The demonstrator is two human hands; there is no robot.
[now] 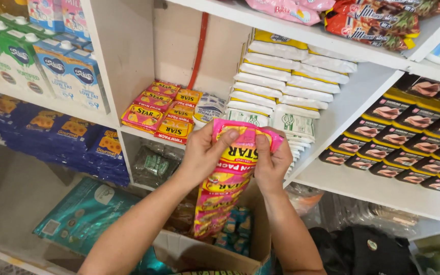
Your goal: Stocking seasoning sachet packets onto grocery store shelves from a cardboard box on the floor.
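Before white shelves, both hands [238, 158] pinch a glossy pink-yellow sachet strip [225, 183].

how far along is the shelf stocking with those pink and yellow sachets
Done: a small pile of matching sachets lies on the white shelf. In hand: left hand and right hand grip the top of a hanging sachet strip. Left: more packets show in the open cardboard box below.
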